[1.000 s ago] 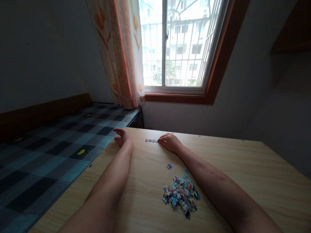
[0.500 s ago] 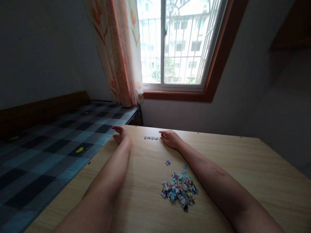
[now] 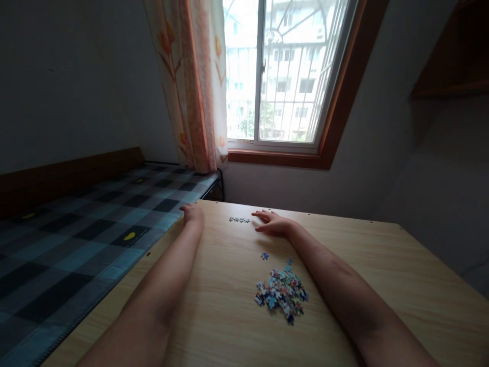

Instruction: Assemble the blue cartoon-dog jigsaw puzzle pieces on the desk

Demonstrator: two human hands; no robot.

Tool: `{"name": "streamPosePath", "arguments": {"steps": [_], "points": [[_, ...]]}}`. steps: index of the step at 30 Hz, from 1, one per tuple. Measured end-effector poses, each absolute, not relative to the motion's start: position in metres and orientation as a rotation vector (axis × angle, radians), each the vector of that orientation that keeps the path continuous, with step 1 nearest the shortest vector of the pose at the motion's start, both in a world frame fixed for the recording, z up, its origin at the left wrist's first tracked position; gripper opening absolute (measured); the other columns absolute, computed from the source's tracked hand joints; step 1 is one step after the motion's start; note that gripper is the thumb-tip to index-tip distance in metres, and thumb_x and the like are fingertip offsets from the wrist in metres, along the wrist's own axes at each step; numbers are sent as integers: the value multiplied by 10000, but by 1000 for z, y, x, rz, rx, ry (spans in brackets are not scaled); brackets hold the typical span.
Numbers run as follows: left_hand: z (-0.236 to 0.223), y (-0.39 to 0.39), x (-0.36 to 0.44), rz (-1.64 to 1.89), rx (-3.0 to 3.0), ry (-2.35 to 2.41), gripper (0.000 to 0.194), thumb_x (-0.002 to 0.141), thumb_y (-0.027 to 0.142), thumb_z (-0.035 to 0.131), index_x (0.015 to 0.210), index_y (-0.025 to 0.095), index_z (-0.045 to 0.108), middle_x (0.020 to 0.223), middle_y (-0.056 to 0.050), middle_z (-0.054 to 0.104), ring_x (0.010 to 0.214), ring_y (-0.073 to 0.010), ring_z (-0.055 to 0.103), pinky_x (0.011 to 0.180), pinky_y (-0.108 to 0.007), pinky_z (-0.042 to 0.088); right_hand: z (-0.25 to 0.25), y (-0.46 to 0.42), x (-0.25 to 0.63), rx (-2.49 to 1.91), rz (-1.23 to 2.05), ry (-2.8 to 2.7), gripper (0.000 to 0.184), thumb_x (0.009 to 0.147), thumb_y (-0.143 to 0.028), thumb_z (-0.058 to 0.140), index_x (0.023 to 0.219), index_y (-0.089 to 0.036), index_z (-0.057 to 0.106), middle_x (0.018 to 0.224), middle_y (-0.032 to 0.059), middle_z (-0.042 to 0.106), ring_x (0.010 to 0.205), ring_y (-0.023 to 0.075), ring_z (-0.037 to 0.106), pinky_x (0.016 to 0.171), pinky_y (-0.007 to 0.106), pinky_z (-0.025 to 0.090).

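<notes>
A short row of joined jigsaw pieces [image 3: 239, 220] lies toward the far edge of the wooden table [image 3: 225, 285]. Just to its right, my right hand [image 3: 272, 223] hovers low with fingers spread and nothing in them. My left hand [image 3: 193, 214] is at the table's far left corner, its fingers stretched over the edge and partly hidden; it appears to hold nothing. Nearer to me is a heaped pile of loose jigsaw pieces [image 3: 282, 293], mostly blue, white and mixed colours. A small blue piece or two [image 3: 264, 256] lies apart, beyond the pile.
A bed with a checked cover [image 3: 95, 224] stands along the table's left side. Behind the table are a barred window [image 3: 290, 97] and a flowered curtain [image 3: 196, 102]. A brown wooden shelf [image 3: 451, 76] juts from the wall at upper right.
My right hand has let go of the row's right end, drawn slightly right and spread its fingers. My left hand has turned, so fewer of its fingers show. The pile looks unchanged.
</notes>
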State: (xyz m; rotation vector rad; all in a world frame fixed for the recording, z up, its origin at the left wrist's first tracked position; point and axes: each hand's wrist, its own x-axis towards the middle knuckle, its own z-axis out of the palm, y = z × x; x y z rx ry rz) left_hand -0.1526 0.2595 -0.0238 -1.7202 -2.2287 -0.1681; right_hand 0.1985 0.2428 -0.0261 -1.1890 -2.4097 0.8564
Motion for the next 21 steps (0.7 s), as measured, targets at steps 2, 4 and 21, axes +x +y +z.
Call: {"name": "streamPosePath", "arguments": {"steps": [2,4,21], "points": [[-19,249,-156,-158,-1739,-2226,374,883,216,475,1044,-11,724,1066,-348,670,1144,-434,566,897,-610,424,-25,239,201,-1187,899,-2434,816,719,-591,793,1443,-337,518,1590,83,372,1527,358,114,1213,594,49],[-16,239,-159,-155,-1758,-2219,354,878,193,462,1026,24,736,1048,-315,687,1114,-397,583,868,-527,453,-24,234,203,-1165,918,-2457,841,699,-582,815,1447,-349,508,1601,74,350,1531,343,107,1219,576,39],[-5,204,-164,-239,-1802,-2237,365,881,188,415,1034,85,730,1090,-226,703,1041,-310,628,835,-374,498,-35,160,251,-1015,777,-2372,610,892,-556,615,1408,-235,566,1495,110,511,1457,306,358,1201,524,253]]}}
